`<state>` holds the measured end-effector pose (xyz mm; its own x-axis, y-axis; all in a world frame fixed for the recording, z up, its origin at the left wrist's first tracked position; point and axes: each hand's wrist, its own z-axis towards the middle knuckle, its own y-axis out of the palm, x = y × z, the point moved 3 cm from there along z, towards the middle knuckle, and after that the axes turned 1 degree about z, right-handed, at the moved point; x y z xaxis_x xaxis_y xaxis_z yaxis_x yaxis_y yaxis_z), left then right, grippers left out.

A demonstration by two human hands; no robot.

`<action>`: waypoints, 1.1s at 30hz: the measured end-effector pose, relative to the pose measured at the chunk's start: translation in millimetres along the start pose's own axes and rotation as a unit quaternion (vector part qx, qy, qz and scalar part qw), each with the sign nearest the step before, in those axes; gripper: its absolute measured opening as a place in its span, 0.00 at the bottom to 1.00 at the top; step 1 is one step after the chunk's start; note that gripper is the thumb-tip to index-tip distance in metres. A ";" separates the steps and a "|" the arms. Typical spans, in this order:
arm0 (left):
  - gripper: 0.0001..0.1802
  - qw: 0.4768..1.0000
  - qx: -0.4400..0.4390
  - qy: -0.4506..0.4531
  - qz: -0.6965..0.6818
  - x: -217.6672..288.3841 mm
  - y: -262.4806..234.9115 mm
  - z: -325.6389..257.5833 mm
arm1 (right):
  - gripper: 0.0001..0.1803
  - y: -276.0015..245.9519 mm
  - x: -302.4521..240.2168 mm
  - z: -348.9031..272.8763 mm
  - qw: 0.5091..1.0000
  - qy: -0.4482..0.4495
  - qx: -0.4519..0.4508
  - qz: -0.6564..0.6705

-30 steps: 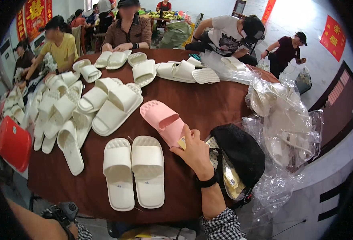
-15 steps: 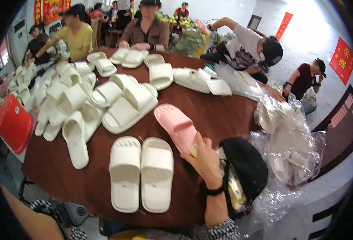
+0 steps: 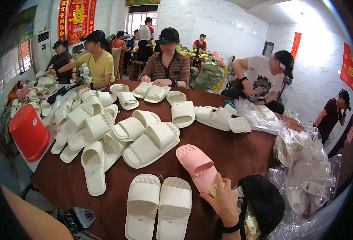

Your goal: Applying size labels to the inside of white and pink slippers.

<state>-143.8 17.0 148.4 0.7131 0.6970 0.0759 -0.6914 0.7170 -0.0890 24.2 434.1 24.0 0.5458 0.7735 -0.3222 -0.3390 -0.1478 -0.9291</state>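
The pink slipper lay on the brown tabletop, its heel end grasped by the right hand. A white pair sat just left of it, more white slippers beyond. The left hand was out of view. Other people sat round the far edge; red banners hung on white walls.

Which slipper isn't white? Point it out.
The pink slipper, lying near the table's front edge with its heel under the right hand. Every other slipper on the table is white.

Right hand slid lower on pink slipper, perhaps gripping its heel
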 end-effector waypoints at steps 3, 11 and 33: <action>0.22 1.000 -0.005 0.004 -0.021 7.1 10.8 0.3 | 0.55 8.3 -0.9 -4.0 1.000 -0.008 0.000 -0.014; 0.22 0.998 0.000 0.032 -0.055 10.1 21.4 13.1 | 0.54 0.9 -0.3 1.4 1.000 -0.005 -0.018 -0.005; 0.24 0.966 -0.139 0.050 -0.214 57.7 6.3 23.6 | 0.48 11.7 -1.6 8.3 0.998 -0.040 0.045 0.020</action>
<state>-109.7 62.0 175.7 0.9441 0.3222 0.0691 -0.2823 0.8991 -0.3346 13.0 436.2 15.2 0.4683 0.8160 -0.3389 -0.4285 -0.1257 -0.8948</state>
